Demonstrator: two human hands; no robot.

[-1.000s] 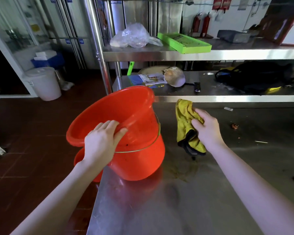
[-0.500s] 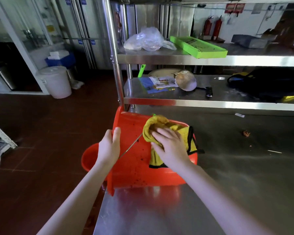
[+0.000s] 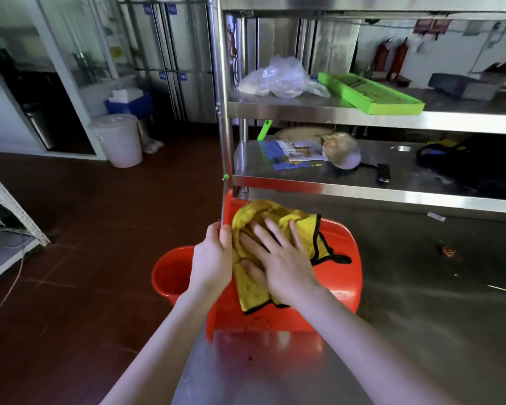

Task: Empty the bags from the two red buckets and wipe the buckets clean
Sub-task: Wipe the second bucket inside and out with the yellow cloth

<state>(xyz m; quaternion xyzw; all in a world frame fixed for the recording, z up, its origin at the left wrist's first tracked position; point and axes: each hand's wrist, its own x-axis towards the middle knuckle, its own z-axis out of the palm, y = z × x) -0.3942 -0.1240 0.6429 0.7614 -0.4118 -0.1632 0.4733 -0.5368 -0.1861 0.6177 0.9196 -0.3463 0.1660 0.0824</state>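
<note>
The bucket (image 3: 342,273) lies on its side at the left edge of the steel surface (image 3: 421,317), mouth facing left, over the edge. My left hand (image 3: 212,264) grips its rim, fingers curled round the edge. My right hand (image 3: 281,258) lies flat on the yellow cloth (image 3: 301,229), fingers straight and spread, grasping nothing, and presses the cloth against the upturned side of the bucket. The cloth has a black border and drapes over the bucket wall. Dark specks mark the wall below the cloth.

The second bucket (image 3: 170,273) sits lower, just left of the surface and partly hidden behind my left hand. Its mouth faces up.

Behind the surface stands a steel shelf (image 3: 319,112). Its upper level holds a clear bag (image 3: 278,78) and a green tray (image 3: 368,95) just beside it. A white pail (image 3: 119,140) stands on the floor, well apart to the left.
</note>
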